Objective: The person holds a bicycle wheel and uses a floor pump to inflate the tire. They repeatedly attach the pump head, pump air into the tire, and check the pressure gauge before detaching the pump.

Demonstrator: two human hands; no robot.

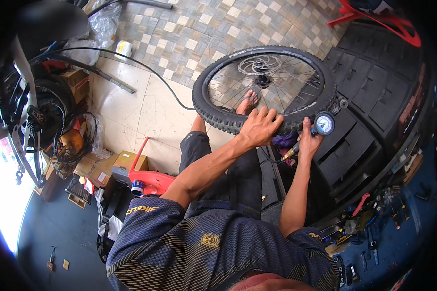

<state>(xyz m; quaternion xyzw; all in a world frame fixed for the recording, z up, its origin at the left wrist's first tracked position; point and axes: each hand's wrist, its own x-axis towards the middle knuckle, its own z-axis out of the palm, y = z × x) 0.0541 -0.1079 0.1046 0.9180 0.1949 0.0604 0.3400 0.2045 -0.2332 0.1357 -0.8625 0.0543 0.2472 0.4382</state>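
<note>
Left hand [260, 127] clamped on the knobby tire [213, 114] of a bike wheel [264, 87], fingers wrapped over the tread at its near edge. Wheel sits tilted in front of the person, above their lap, brake disc [260, 64] facing up. Right hand [308, 140] closed round an air pump head w/ round gauge [324, 123], just beside the tire's right side; prob. on the valve, can't tell. Black hose [145, 68] runs across the tiled floor [189, 34] to the wheel. Red stand [148, 182] near left leg
</note>
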